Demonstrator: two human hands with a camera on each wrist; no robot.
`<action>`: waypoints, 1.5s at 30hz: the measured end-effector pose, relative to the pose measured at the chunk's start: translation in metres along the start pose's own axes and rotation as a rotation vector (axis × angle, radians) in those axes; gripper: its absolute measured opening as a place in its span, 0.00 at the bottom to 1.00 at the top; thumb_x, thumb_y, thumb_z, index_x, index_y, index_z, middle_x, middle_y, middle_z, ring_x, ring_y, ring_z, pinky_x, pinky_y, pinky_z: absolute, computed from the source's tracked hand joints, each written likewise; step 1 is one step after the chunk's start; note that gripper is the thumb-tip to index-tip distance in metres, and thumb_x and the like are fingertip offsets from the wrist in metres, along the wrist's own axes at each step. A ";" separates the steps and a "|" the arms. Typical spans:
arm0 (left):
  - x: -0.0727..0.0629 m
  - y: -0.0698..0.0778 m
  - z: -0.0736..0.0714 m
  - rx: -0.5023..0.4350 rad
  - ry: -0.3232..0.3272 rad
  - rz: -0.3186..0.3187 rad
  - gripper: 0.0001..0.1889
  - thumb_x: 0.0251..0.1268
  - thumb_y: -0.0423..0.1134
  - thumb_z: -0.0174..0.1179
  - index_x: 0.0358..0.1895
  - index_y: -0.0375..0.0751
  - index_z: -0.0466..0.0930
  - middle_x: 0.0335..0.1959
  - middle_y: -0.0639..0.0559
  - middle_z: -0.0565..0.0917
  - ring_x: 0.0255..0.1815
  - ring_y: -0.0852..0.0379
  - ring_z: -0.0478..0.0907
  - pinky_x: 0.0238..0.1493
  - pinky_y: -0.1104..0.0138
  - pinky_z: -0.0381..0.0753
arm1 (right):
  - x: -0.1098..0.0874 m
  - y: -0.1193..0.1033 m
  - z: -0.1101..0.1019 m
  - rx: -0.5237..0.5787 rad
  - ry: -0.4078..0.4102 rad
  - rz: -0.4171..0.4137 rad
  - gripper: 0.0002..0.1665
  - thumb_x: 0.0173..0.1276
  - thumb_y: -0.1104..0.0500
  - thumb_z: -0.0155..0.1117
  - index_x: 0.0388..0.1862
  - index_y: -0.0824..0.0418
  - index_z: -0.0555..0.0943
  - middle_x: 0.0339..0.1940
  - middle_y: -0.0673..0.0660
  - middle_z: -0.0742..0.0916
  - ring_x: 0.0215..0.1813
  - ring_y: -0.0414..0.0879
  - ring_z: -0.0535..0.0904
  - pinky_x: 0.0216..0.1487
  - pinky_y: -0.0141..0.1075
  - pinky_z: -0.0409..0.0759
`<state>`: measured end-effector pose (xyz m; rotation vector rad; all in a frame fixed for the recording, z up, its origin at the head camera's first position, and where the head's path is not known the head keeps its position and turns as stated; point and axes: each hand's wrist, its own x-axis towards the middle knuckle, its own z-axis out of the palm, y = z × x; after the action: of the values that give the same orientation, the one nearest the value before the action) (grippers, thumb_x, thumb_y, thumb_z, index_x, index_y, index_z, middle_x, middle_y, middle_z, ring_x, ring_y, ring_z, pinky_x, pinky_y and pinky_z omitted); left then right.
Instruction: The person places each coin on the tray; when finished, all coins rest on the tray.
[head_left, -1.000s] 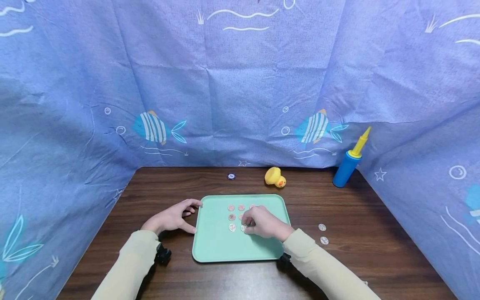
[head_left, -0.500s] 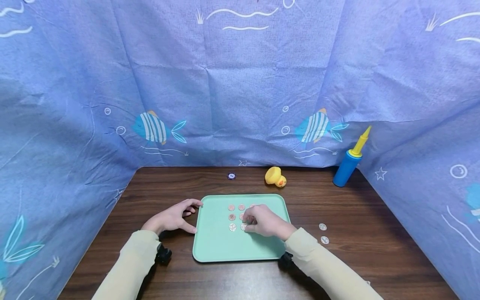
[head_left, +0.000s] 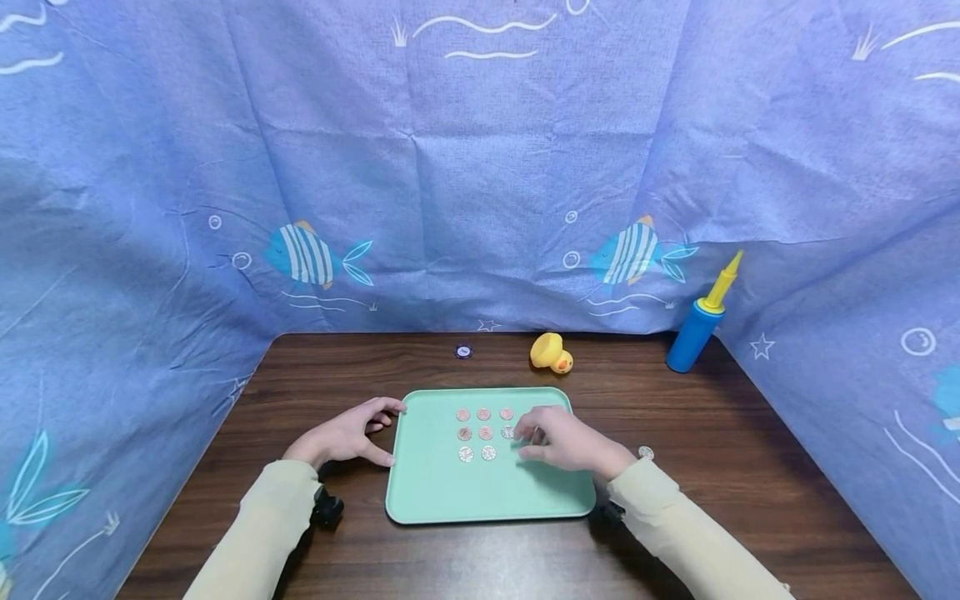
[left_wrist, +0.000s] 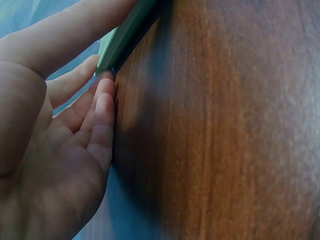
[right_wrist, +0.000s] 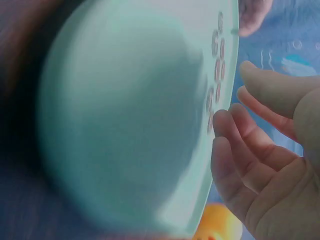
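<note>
A light green tray (head_left: pixel 427 500) lies on the dark wooden table, with rows of copper-coloured and silver coins (head_left: pixel 485 414) on it. The back row is three copper ones; the front row is two silver coins (head_left: pixel 488 452). At the tray's left edge rests my left hand (head_left: pixel 348 432), thumb and fingertips spread along the rim. My right hand (head_left: pixel 566 440) hovers over the tray's right part, beside a silver coin (head_left: pixel 507 432) at the end of the middle row. In the right wrist view its thumb and fingers (right_wrist: pixel 225 160) are apart and loosely bent, nothing between them.
Right of the tray a silver coin (head_left: pixel 646 452) shows beside my sleeve. Behind the tray lie a round dark blue chip (head_left: pixel 462 352) and a yellow rubber duck (head_left: pixel 551 354). A blue and yellow hand pump (head_left: pixel 695 336) stands at the back right, before a blue cloth backdrop (head_left: pixel 480 208).
My right hand has moved right, away from the front-row silver coin, uncovering it and the right-hand coins behind. The sleeve now covers one loose coin. My left hand has stayed in place.
</note>
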<state>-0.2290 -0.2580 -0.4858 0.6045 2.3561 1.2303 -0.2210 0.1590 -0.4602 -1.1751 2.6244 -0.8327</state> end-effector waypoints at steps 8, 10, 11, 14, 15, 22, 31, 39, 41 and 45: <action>0.000 0.000 0.000 -0.001 0.002 -0.007 0.47 0.57 0.38 0.81 0.78 0.36 0.64 0.74 0.35 0.68 0.70 0.38 0.68 0.75 0.42 0.65 | -0.031 0.028 -0.023 -0.036 0.041 0.077 0.09 0.68 0.61 0.77 0.45 0.61 0.89 0.39 0.50 0.89 0.35 0.35 0.81 0.39 0.35 0.85; 0.000 0.000 0.000 -0.001 0.002 -0.008 0.47 0.57 0.38 0.81 0.78 0.36 0.64 0.74 0.35 0.68 0.70 0.38 0.68 0.75 0.42 0.65 | -0.039 0.035 -0.029 -0.040 0.041 0.106 0.08 0.68 0.61 0.77 0.45 0.59 0.89 0.37 0.48 0.88 0.35 0.35 0.80 0.37 0.34 0.83; 0.000 0.000 0.000 -0.001 0.001 -0.007 0.47 0.57 0.38 0.81 0.78 0.36 0.64 0.74 0.35 0.68 0.70 0.38 0.68 0.75 0.41 0.65 | -0.043 0.038 -0.032 -0.041 0.041 0.119 0.08 0.68 0.61 0.77 0.45 0.59 0.89 0.36 0.46 0.87 0.34 0.35 0.79 0.36 0.33 0.83; 0.000 0.000 0.000 -0.002 -0.002 -0.003 0.47 0.57 0.38 0.81 0.78 0.35 0.64 0.74 0.35 0.68 0.70 0.38 0.68 0.75 0.41 0.65 | -0.056 0.047 -0.040 -0.049 0.044 0.165 0.07 0.68 0.61 0.77 0.44 0.57 0.89 0.34 0.44 0.86 0.34 0.37 0.78 0.34 0.32 0.81; 0.000 0.000 0.000 -0.001 -0.003 -0.003 0.47 0.57 0.38 0.81 0.78 0.35 0.64 0.74 0.35 0.68 0.70 0.38 0.68 0.75 0.41 0.65 | -0.060 0.050 -0.043 -0.057 0.046 0.175 0.07 0.68 0.60 0.77 0.44 0.57 0.89 0.34 0.43 0.85 0.34 0.37 0.78 0.34 0.32 0.81; 0.001 0.000 0.000 0.001 -0.004 -0.001 0.47 0.57 0.38 0.80 0.78 0.35 0.64 0.74 0.35 0.68 0.70 0.38 0.68 0.75 0.41 0.65 | -0.087 0.067 -0.062 -0.107 0.024 0.250 0.08 0.66 0.60 0.78 0.43 0.57 0.89 0.33 0.44 0.85 0.35 0.38 0.77 0.35 0.33 0.79; 0.001 -0.001 0.000 -0.008 -0.007 -0.001 0.47 0.58 0.38 0.80 0.78 0.35 0.63 0.75 0.35 0.67 0.69 0.39 0.68 0.75 0.41 0.65 | -0.117 0.083 -0.073 -0.136 0.009 0.287 0.10 0.59 0.63 0.81 0.38 0.56 0.88 0.33 0.46 0.86 0.36 0.40 0.79 0.37 0.34 0.80; 0.001 -0.002 -0.001 -0.002 -0.007 -0.004 0.47 0.58 0.39 0.80 0.78 0.35 0.63 0.75 0.35 0.67 0.69 0.39 0.68 0.75 0.42 0.65 | -0.128 0.091 -0.070 -0.133 0.040 0.269 0.10 0.59 0.67 0.79 0.33 0.54 0.87 0.29 0.43 0.85 0.33 0.37 0.78 0.34 0.31 0.78; 0.001 -0.002 0.000 -0.002 -0.004 -0.017 0.47 0.58 0.40 0.81 0.78 0.37 0.64 0.75 0.36 0.68 0.69 0.40 0.68 0.75 0.43 0.66 | -0.128 0.092 -0.069 -0.133 0.054 0.282 0.11 0.58 0.68 0.79 0.32 0.54 0.87 0.28 0.43 0.85 0.32 0.37 0.78 0.33 0.31 0.78; 0.002 -0.002 0.000 0.003 -0.001 -0.036 0.48 0.57 0.41 0.81 0.78 0.38 0.64 0.75 0.38 0.68 0.69 0.41 0.68 0.75 0.45 0.67 | -0.126 0.092 -0.069 -0.134 0.055 0.311 0.11 0.57 0.68 0.80 0.32 0.54 0.86 0.27 0.43 0.85 0.31 0.37 0.79 0.32 0.32 0.78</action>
<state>-0.2303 -0.2577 -0.4875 0.5611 2.3575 1.2111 -0.2178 0.3295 -0.4635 -0.7474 2.8428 -0.6461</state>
